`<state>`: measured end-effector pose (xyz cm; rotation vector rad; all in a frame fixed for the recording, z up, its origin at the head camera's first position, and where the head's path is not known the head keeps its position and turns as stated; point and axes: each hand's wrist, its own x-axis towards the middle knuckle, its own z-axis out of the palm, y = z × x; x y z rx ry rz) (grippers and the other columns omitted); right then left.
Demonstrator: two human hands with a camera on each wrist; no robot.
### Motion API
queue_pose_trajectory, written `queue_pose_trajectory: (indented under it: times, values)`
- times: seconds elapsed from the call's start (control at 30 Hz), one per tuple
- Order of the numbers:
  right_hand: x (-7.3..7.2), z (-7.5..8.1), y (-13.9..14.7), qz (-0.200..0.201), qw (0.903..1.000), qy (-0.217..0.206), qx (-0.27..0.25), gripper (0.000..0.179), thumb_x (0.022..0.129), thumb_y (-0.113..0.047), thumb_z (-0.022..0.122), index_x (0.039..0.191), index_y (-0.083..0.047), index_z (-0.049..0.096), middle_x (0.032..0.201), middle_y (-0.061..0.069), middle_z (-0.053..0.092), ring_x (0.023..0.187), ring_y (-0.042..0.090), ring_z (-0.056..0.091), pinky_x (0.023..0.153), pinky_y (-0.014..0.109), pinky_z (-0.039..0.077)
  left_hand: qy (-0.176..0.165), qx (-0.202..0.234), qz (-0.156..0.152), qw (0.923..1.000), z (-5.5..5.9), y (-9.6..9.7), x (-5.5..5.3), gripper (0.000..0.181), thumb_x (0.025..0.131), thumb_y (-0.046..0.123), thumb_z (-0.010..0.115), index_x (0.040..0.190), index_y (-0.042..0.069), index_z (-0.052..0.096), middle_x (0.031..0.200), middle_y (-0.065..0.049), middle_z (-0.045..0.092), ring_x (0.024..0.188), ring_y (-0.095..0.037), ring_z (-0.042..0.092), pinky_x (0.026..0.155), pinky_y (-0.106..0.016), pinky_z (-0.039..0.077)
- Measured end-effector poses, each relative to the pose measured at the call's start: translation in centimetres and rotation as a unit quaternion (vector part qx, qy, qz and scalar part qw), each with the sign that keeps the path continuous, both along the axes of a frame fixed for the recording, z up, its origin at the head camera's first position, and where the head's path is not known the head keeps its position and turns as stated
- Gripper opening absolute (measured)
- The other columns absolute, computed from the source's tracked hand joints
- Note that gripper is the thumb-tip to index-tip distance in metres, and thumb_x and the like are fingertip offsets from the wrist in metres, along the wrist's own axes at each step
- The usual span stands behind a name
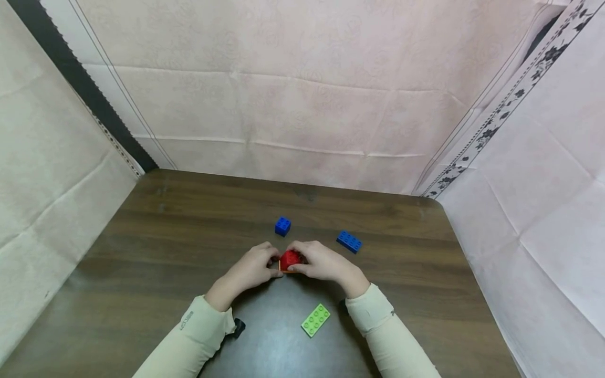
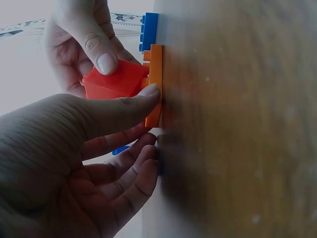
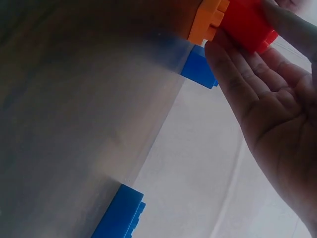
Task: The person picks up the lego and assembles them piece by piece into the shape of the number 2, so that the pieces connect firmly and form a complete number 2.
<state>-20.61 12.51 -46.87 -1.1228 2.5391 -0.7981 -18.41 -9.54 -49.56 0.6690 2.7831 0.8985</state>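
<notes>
Dead center of the tabletop (image 1: 142, 283), red toy brick (image 1: 289, 259) sits on the stud side of a flat orange brick (image 2: 156, 64). A few orange studs show beside the red one; can't tell if it's fully seated. Can't tell either if the orange brick touches the wood.

Left hand (image 1: 252, 266) at 9 o'clock of the red brick: thumb and fingers clamped on the orange brick, thumb tip on its edge, remaining fingers curled loosely near the table. Right hand (image 1: 326, 261) at 3 o'clock: clamped on the red brick, thumb on one face, fingers along the opposite one. Index fingertip just beside the orange brick.

Loose parts, clock centered on the red brick, all on the wood, studs up:
- blue 2x2 brick (image 1: 282, 226): a touch before 12, near the hands
- blue 2x4 brick (image 1: 349, 241): between 2 and 3, beyond the right hand
- lime-green 2x4 brick (image 1: 315, 320): 5 o'clock, between the forearms

Pale left sleeve (image 1: 181, 341) comes in from 7 o'clock, right sleeve (image 1: 392, 336) from 5. Black item (image 1: 239, 328) pokes out at the left cuff. Around the table: pale back sheet (image 1: 283, 105) at 12, right sheet (image 1: 534, 210) at 3 with a floral border (image 1: 491, 128) toward 1–2, dark strip (image 1: 90, 89) toward 10.
</notes>
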Motion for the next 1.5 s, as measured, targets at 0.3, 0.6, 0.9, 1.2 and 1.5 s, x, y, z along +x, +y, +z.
queue_pose_trajectory:
  times: [0.3,0.6,0.9,1.2,1.5]
  values:
    - [0.1,0.1,-0.7,-0.013,0.9992,0.007,0.036,0.024,0.095,-0.024,0.073,0.114,-0.012,0.066,0.091,-0.007,0.064,0.074,0.007,0.057,0.064,0.021,0.049,0.001,-0.007,0.004,1.0000,0.1,0.2,0.0,0.028,0.082,0.022,0.085,0.103,0.009,0.072,0.091,-0.001,0.058,0.076,-0.013,0.051,0.070,-0.032,0.048]
    - [0.2,0.2,-1.5,-0.018,0.9986,0.009,0.050,0.022,0.094,-0.024,0.074,0.110,-0.010,0.068,0.085,-0.006,0.063,0.067,0.007,0.054,0.059,0.020,0.048,0.001,-0.023,0.012,0.9997,0.1,0.1,0.0,0.026,0.082,0.022,0.085,0.101,0.011,0.072,0.090,0.000,0.058,0.075,-0.013,0.051,0.070,-0.032,0.048]
    - [0.4,0.5,-1.8,-0.036,0.9969,0.007,0.069,0.025,0.094,-0.026,0.074,0.112,-0.010,0.069,0.085,-0.007,0.063,0.067,0.007,0.055,0.059,0.020,0.048,-0.007,-0.031,0.021,0.9993,0.0,0.3,-0.1,0.028,0.082,0.023,0.086,0.102,0.010,0.072,0.089,0.000,0.057,0.074,-0.014,0.050,0.068,-0.031,0.047]
    - [0.4,0.7,-2.0,-0.047,0.9949,0.010,0.089,0.023,0.095,-0.025,0.072,0.113,-0.010,0.070,0.082,-0.007,0.061,0.065,0.007,0.053,0.057,0.021,0.045,-0.009,-0.029,0.024,0.9992,0.1,0.5,-0.3,0.029,0.082,0.023,0.086,0.103,0.008,0.072,0.090,0.001,0.057,0.074,-0.014,0.050,0.068,-0.031,0.047]
    - [0.4,0.6,-2.0,-0.045,0.9952,0.008,0.086,0.025,0.095,-0.025,0.072,0.116,-0.010,0.070,0.085,-0.006,0.063,0.066,0.006,0.054,0.059,0.020,0.046,-0.004,0.004,-0.008,1.0000,0.9,-0.1,0.2,0.039,0.084,0.028,0.084,0.114,0.009,0.069,0.101,-0.001,0.064,0.087,-0.016,0.059,0.078,-0.036,0.051]
